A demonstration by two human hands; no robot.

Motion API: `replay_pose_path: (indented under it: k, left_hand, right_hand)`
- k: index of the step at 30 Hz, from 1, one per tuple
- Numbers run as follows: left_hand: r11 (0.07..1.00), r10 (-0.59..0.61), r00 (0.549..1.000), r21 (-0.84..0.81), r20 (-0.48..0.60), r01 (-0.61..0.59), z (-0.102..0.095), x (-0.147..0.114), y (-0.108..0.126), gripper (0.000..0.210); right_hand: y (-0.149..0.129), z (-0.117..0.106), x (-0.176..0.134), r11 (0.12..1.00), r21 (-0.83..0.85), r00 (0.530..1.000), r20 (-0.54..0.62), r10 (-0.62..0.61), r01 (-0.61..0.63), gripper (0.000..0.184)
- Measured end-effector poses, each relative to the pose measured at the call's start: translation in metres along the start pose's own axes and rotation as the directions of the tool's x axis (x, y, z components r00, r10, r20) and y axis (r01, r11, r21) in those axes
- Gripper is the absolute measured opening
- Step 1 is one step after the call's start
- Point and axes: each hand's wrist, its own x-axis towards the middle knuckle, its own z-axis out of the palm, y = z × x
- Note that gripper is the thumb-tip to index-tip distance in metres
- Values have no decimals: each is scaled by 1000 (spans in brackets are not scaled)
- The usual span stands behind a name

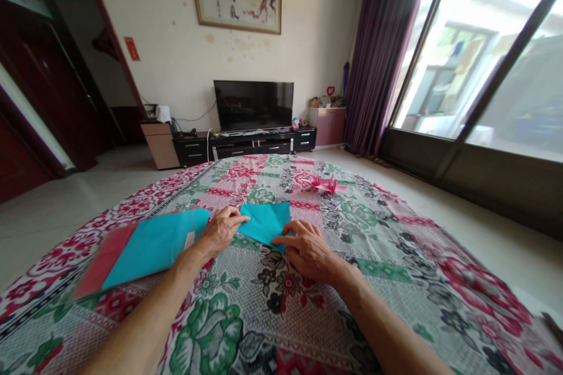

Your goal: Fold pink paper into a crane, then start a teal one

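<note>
A square-looking sheet of bright blue paper lies on the patterned tablecloth, with faint creases across it. My left hand grips its left edge, thumb and fingers closed there. At the lower right corner, my right hand is curled with thumb and index finger on the paper; the other fingers are bent in. Left of my left hand, a clear plastic packet holds more blue paper and pink-red paper. Farther back sit folded pink paper cranes, just right of the middle.
A red, green and grey tablecloth covers the round table. Beyond it stand a black television on a low cabinet, a purple curtain and a large window at the right.
</note>
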Motion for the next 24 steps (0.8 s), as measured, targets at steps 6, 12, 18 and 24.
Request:
replay_pose_path:
  k: [6,12,18,24]
  left_hand:
    - [999,-9,1000,-30,15,10,0,-1,-3,40]
    - [997,-78,997,25,24,78,-3,4,8,40]
    - [950,-41,985,298,-165,89,-2,-3,64,43]
    - [976,23,996,219,-86,-4,5,-7,88,32]
  right_hand:
    - [0,0,0,1000,1,1000,4,-1,1,38]
    - [1,1,0,1000,-11,1000,12,2,-2,38]
    - [2,2,1,1000,-26,1000,2,0,0,40]
    - [2,2,1,999,-38,1000,15,1,-1,41]
